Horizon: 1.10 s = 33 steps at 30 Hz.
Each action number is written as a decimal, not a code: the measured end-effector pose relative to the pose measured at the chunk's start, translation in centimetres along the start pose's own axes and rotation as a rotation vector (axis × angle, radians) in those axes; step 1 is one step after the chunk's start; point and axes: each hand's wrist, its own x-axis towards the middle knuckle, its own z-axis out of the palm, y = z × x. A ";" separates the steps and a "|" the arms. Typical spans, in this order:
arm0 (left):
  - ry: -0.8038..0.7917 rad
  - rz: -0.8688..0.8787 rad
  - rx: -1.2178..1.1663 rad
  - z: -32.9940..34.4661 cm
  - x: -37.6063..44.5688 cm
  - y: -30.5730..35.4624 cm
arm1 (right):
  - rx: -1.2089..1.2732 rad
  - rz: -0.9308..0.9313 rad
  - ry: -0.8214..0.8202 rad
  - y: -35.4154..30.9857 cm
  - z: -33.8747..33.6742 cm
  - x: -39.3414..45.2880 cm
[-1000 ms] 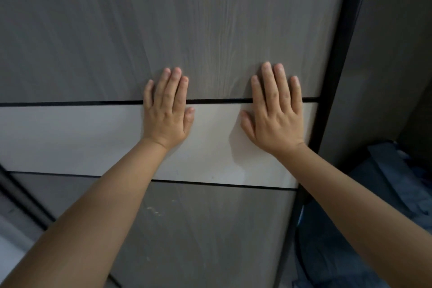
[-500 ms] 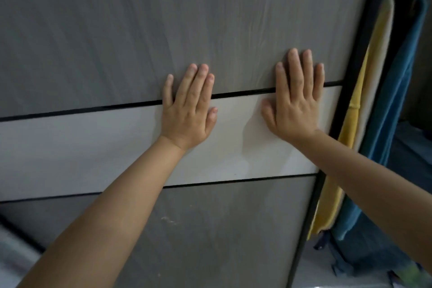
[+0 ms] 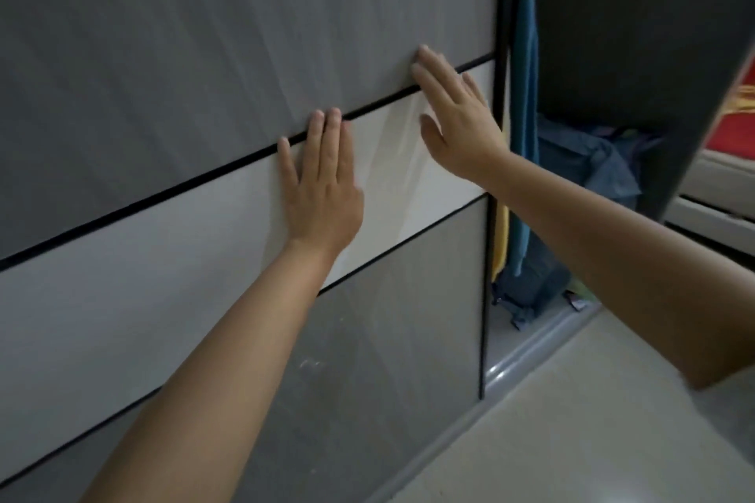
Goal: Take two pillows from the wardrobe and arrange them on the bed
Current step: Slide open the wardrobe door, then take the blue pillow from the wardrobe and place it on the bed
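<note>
A grey sliding wardrobe door (image 3: 204, 53) with a white band across its middle fills the left of the view. My left hand (image 3: 322, 184) lies flat on the white band, fingers spread. My right hand (image 3: 457, 122) presses flat near the door's right edge. To the right of the door edge the wardrobe stands open a gap (image 3: 580, 33), showing hanging teal and yellow cloth (image 3: 525, 94) and a heap of blue fabric (image 3: 588, 159). No pillow can be made out in the opening.
A dark upright wardrobe panel (image 3: 670, 135) bounds the gap on the right. Beyond it shows a bed edge with red and yellow bedding (image 3: 739, 122). The grey door track (image 3: 531, 351) runs along a pale tiled floor (image 3: 572, 421).
The door has slid left under both flat hands, and the gap at its right edge has widened. More hanging cloth, blue fabric and floor have come into view.
</note>
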 end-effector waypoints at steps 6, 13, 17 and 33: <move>-0.160 0.397 -0.327 3.7 -1.8 10.1 | -0.036 0.279 -0.073 7.5 -1.9 -8.8; -0.661 0.516 -0.555 8.5 1.1 25.9 | -0.021 0.803 -0.142 19.2 -4.6 -19.1; -0.882 0.539 -0.524 12.3 4.3 34.3 | -0.019 1.013 -0.063 28.1 -6.1 -20.0; -1.122 0.313 -0.516 28.5 22.3 51.6 | 0.166 1.259 -0.327 58.8 0.6 -10.1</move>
